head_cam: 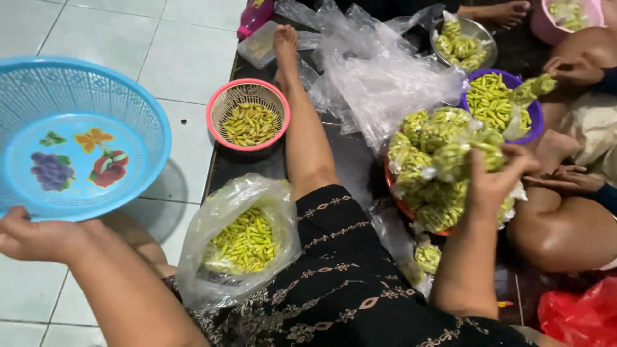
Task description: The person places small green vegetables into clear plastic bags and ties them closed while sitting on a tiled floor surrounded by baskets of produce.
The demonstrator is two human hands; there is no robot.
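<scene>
**A:** ok so what's each hand on? Left hand (32, 239) at 8 o'clock is closed on the rim of a blue plastic basket (77, 138), held up off the tiles, nothing in it.

**B:** yep, and the right hand (498, 177) at 3 o'clock has its fingers curled over one small packed bag (459, 157) on top of the pile of bagged green chillies (437, 173) heaped in a red bowl (395, 196).

**A:** containers: pink basket (248, 114) at 11 with loose chillies, open clear bag (241, 241) of them on the lap at 6.

**B:** purple bowl (501, 103) at 2, also chillies, and a metal bowl (464, 42) at 1 holding more packets.
</scene>
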